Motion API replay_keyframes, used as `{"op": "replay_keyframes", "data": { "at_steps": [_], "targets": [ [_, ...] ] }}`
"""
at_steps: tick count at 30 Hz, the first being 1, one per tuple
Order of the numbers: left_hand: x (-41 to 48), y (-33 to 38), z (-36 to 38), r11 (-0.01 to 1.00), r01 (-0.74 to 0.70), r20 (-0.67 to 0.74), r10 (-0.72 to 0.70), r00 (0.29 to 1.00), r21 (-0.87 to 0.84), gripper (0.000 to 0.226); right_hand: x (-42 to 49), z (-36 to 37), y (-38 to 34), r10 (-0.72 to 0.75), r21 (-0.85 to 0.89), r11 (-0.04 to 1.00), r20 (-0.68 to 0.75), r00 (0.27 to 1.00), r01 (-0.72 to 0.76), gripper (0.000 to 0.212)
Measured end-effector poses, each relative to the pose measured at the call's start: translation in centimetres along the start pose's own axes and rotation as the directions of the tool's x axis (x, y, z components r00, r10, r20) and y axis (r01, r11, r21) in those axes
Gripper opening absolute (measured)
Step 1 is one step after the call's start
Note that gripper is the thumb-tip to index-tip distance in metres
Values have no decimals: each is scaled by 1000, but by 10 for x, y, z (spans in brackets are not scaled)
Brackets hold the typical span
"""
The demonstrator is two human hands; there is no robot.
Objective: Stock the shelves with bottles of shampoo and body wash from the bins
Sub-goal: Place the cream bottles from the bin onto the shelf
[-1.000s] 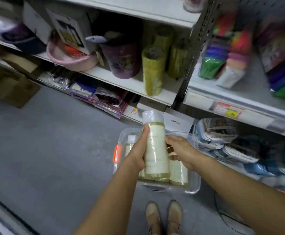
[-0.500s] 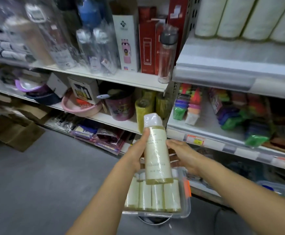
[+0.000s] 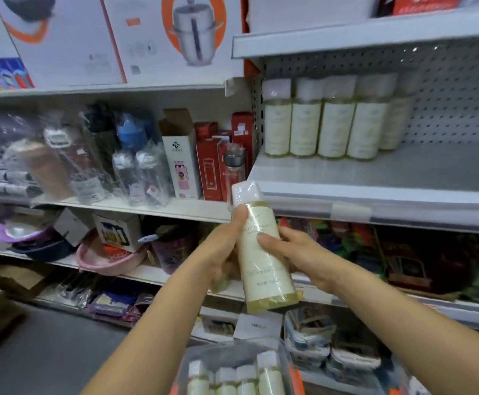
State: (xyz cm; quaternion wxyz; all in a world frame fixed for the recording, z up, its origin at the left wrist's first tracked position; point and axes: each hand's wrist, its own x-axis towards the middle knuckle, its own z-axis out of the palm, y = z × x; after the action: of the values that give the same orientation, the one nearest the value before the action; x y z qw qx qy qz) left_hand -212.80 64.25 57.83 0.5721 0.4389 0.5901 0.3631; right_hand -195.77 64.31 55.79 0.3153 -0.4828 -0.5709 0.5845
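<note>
A cream bottle (image 3: 262,258) with a white cap and yellowish liquid stands upright in front of me, just below the grey shelf's front lip. My left hand (image 3: 221,252) grips its left side, thumb high near the neck. My right hand (image 3: 298,255) holds its right side, thumb across the label. Several matching bottles (image 3: 332,121) stand in a row at the back left of the grey shelf (image 3: 403,172). At the bottom a clear plastic bin (image 3: 192,363) holds several more bottles (image 3: 241,380).
The left shelf bay holds wrapped water bottles (image 3: 135,169), red boxes (image 3: 209,163) and a pink basin (image 3: 101,258) lower down. Large cookware boxes (image 3: 158,35) sit on top. Right of the stocked row the grey shelf is bare. Grey floor (image 3: 47,357) lies at lower left.
Both hands have lifted the bottle from over the bin up to the grey shelf's edge. The view has tilted upward, so the row of stocked bottles now shows.
</note>
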Motion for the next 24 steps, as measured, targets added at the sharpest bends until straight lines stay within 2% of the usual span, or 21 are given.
{"op": "replay_keyframes", "data": {
  "at_steps": [2, 4, 8, 11, 14, 20, 24],
  "targets": [
    [4, 19, 16, 999, -40, 26, 40, 999, 14, 62, -6, -15, -14, -35, 13, 999, -28, 999, 36, 58],
    [10, 37, 36, 998, -63, 50, 62, 997, 16, 66, -11, -32, -25, -60, 29, 998, -76, 995, 62, 56],
    [19, 72, 82, 987, -150, 58, 147, 988, 58, 52, -20, -75, -43, -83, 81, 992, -210, 974, 101, 52],
    [31, 97, 120, 979, -180, 85, 173, 981, 91, 65, -23, -117, -53, -97, 106, 986, -281, 955, 132, 53],
    [46, 119, 157, 972, -224, 140, 213, 967, 69, 69, -26, -157, -61, -120, 138, 975, -331, 936, 174, 47],
    [82, 157, 217, 967, -255, 139, 249, 958, 24, 84, -21, -230, -72, -194, 42, 972, -413, 890, 231, 47],
    [102, 171, 248, 946, -325, 146, 322, 936, -1, 69, -8, -267, -69, -243, 5, 960, -485, 840, 281, 39]
  ]
}}
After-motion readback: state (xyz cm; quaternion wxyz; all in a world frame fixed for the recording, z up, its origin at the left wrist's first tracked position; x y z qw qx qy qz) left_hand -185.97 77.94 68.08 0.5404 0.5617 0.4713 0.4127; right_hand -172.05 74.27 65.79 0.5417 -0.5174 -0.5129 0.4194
